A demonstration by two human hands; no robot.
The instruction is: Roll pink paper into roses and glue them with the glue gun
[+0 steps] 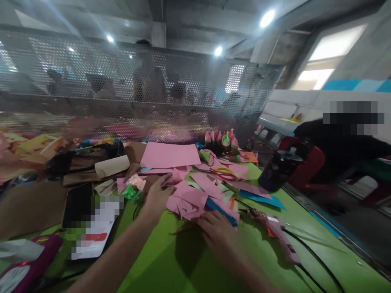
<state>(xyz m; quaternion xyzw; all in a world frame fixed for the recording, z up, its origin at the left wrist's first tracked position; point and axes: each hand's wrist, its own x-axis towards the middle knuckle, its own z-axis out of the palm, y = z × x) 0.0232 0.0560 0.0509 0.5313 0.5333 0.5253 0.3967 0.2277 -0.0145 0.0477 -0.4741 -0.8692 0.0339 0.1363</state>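
A heap of pink paper pieces (186,199) lies on the green table between my hands. At its left edge is my left hand (157,197), fingers apart, the tips by a small folded pink piece (179,176). My right hand (215,226) rests against the near right edge of the heap, its fingers stretched out and slightly spread. Just beyond those fingers a dark blue strip (221,211) lies across the pile. Red-and-yellow-handled scissors (224,173) sit on pink paper behind the heap. A pink glue gun (282,240) lies to the right of my right hand.
A large pink sheet (169,154) and brown paper (30,207) lie behind and left. A phone (77,205), a purple device (30,260) and green wrap (131,192) are on the left. Right stands a dark bottle (273,173). Pink-and-green cone figures (226,140) stand near the perforated metal screen (195,89). A person (342,150) sits at right.
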